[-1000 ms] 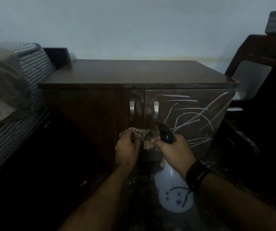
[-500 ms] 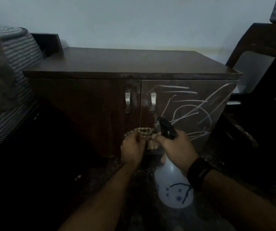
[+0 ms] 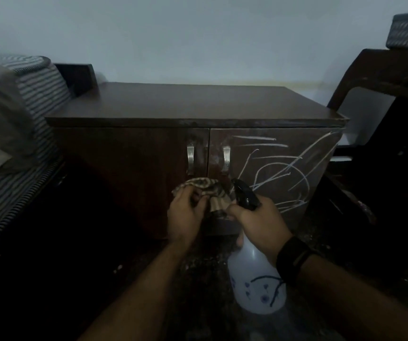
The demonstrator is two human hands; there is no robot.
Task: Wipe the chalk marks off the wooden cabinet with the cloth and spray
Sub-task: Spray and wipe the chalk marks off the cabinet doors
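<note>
Gripping a crumpled striped cloth (image 3: 209, 193), left hand (image 3: 185, 215); right hand (image 3: 259, 221) clasps white plastic spray bottle (image 3: 255, 281) before chalk-scrawled dark wooden cabinet (image 3: 173, 107).

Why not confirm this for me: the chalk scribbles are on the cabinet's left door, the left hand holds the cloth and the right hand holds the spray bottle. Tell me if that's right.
Not quite. The head view shows the chalk scribbles on the cabinet's right door, not the left. The rest stands: the left hand holds the cloth, and the right hand holds the spray bottle.
</note>
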